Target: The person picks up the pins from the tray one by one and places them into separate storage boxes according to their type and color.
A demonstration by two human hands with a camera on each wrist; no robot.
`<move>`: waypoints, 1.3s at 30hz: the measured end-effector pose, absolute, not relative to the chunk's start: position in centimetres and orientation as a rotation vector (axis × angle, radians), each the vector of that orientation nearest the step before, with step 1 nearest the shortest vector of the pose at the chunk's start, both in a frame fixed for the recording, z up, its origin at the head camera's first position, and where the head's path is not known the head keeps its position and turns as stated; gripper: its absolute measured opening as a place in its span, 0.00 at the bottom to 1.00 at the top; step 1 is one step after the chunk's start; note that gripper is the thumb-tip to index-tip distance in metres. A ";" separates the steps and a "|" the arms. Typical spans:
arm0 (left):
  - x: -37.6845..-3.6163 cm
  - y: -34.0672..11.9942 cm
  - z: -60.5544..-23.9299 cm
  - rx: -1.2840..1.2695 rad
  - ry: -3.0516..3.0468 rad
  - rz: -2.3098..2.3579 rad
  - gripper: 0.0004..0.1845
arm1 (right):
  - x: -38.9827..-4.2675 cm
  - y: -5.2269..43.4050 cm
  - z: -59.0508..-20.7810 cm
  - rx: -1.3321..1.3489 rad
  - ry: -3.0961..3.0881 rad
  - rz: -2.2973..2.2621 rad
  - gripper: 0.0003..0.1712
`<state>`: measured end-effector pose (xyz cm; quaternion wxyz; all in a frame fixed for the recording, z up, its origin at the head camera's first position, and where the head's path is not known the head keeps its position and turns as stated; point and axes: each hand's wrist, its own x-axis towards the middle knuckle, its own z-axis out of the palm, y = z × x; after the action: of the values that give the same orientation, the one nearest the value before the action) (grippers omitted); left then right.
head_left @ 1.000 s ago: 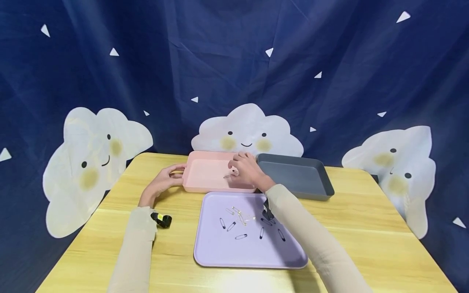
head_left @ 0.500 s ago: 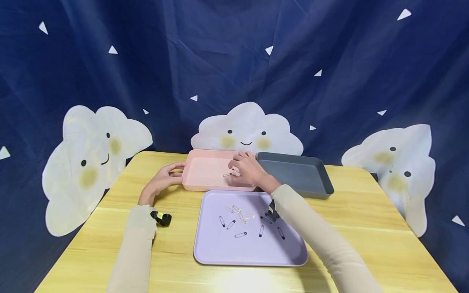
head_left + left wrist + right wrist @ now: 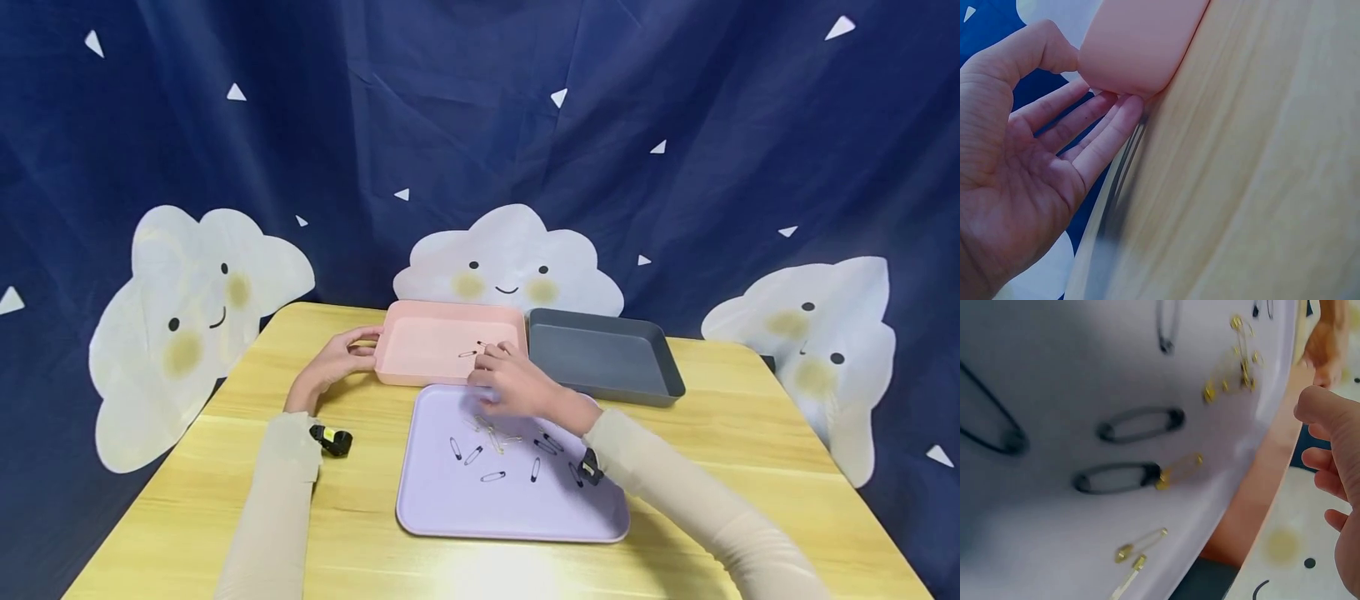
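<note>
Since the earlier frames the right hand has drawn back from the pink tray toward the person and now hovers over the far edge of the lilac tray, its fingers loosely curled and apparently holding nothing; motion blur keeps this uncertain. Nearest on the lilac tray lie loose safety pins, black ones scattered and gold ones tangled just under the hand. Beyond, two safety pins rest inside the pink tray. The left hand steadies that tray's left end, straight fingers pressed against its wall, thumb on the rim. A grey tray sits just beside it. Picking from the tangled gold cluster may lift several pins at once, or an open pin could prick a fingertip.
</note>
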<state>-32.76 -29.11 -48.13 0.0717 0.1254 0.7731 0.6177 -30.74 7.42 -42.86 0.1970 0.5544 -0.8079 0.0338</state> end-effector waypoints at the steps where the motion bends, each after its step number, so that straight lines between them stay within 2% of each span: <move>1: -32.8 -29.1 -48.1 0.377 2.326 1.852 0.37 | -30.4 7.5 -43.0 1.563 -2.263 0.094 0.13; 18: -32.9 -29.0 -47.9 0.386 2.330 1.849 0.37 | -26.7 8.2 -43.3 1.676 -2.326 0.084 0.12; 39: -32.7 -28.9 -47.9 0.358 2.323 1.851 0.37 | -25.3 8.0 -43.8 1.745 -2.372 0.014 0.11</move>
<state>-32.69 -28.94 -47.88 0.0747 0.1194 0.7743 0.6169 -25.25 7.98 -43.79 0.0982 0.5896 -0.8017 0.0047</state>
